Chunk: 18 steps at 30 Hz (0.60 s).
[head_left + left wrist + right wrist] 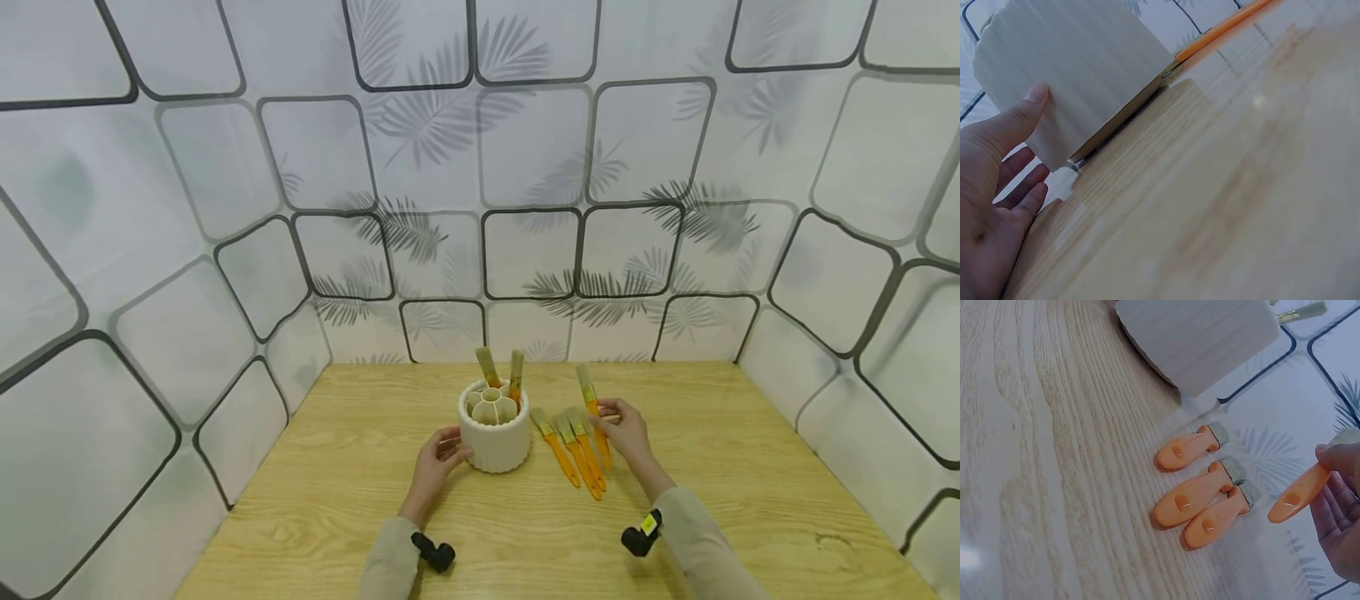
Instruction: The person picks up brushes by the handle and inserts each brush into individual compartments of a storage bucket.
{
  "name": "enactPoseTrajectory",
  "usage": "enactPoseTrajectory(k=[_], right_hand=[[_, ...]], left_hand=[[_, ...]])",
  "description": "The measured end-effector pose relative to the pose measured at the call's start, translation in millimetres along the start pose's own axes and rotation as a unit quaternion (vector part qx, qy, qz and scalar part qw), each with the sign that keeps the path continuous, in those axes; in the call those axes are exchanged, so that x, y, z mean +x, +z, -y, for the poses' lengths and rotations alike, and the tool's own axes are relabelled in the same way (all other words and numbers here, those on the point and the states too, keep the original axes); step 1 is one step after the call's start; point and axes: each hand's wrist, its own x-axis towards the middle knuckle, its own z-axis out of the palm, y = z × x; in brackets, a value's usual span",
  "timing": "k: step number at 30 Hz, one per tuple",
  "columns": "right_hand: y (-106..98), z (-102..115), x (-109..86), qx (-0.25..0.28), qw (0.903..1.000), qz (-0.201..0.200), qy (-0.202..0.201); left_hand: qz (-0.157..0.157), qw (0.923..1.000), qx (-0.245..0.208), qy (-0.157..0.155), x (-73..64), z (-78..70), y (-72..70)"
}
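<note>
My left hand [438, 458] holds the left side of a round white ribbed holder [495, 450], the thumb [1030, 107] on its front wall and the fingers curved along its side. Inside the holder are flower-shaped cream compartments [491, 408], with two paintbrushes [486, 367] standing in it, bristles up. Above the table to the right, my right hand [624, 429] pinches a paintbrush [1300, 495] with an orange handle, its bristles upward. Three similar paintbrushes [1192, 495] lie side by side on the table between the holder and that hand.
The light wooden table [360, 517] runs back to a patterned white curtain [532, 250], which also stands along both sides. Black cameras are strapped to the left wrist [433, 552] and right wrist [641, 535].
</note>
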Motion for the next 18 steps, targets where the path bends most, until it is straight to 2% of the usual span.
enactPoseTrajectory(k=[2,8,13,18], right_hand=[[-0.1,1.3,-0.2,0.005,1.0000,-0.001,0.001],[0.1,6.8,-0.8,0.023,0.9997,0.001,0.008],[1.5,9.2,0.0,0.032,0.9994,0.002,0.011],[2.8,10.1,0.4,0.037,0.9993,0.006,0.011]], left_hand=[[0.000,0.9999,-0.005,-0.009,0.6,-0.9,-0.2],[0.001,1.0000,-0.005,-0.006,-0.2,-3.8,-0.6],[-0.009,0.9998,0.009,-0.015,0.3,-1.8,0.4],[-0.009,0.9999,0.005,-0.013,0.9,1.3,0.8]])
